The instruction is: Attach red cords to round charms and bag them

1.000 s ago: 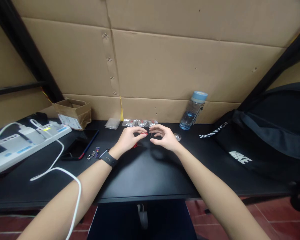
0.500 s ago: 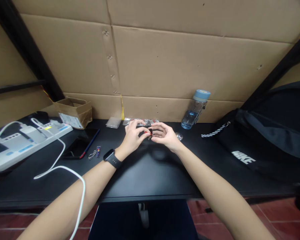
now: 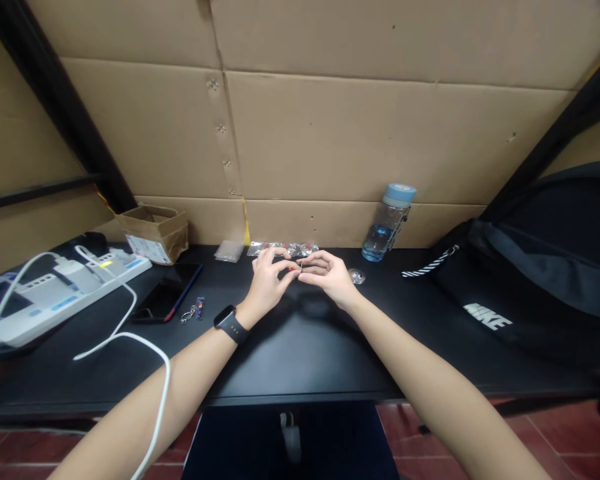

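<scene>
Object in red (image 3: 293,269) (mostly hidden) — pinched in left hand (image 3: 267,277), just beside thin piece (image 3: 301,265), gripped by right hand (image 3: 336,279)

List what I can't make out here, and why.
In the head view:
Red piece at the left hand: small, partly covered by that hand; shape unclear.
Right hand: detail too small to show whether it grips anything.
Cardboard box: its walls hide the bottom.
Box label: print too small.
Backpack: cut off by the right edge.
</scene>
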Motion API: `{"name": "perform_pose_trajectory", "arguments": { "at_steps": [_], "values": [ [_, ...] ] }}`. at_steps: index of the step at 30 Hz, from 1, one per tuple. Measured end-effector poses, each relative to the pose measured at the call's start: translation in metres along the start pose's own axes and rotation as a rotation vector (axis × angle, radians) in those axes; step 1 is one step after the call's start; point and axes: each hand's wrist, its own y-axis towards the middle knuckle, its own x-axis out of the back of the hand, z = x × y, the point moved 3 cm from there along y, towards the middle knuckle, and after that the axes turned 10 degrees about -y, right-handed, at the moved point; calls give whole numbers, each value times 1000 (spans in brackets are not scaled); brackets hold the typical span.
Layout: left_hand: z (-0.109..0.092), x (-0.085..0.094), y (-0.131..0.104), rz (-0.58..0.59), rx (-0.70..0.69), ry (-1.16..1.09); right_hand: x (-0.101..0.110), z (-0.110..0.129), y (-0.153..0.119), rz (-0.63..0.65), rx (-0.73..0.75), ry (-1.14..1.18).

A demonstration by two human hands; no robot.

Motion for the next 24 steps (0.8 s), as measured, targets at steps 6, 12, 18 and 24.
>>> {"name": "perform_pose_trajectory", "arguments": {
  "at_steps": [6, 12, 18, 24],
  "values": [
    [3, 2, 3, -10, 45, -87, 0, -2, 3, 2, 33, -94],
    [3, 2, 3, 28, 30, -114, 2, 9, 2, 94, 152, -329],
    [3, 3, 4, 77, -9, -102, 2, 15, -1, 130, 242, -542],
    [3, -1, 3, 103, -19, -77, 4, 11, 2, 72, 212, -546]
  ]
}}
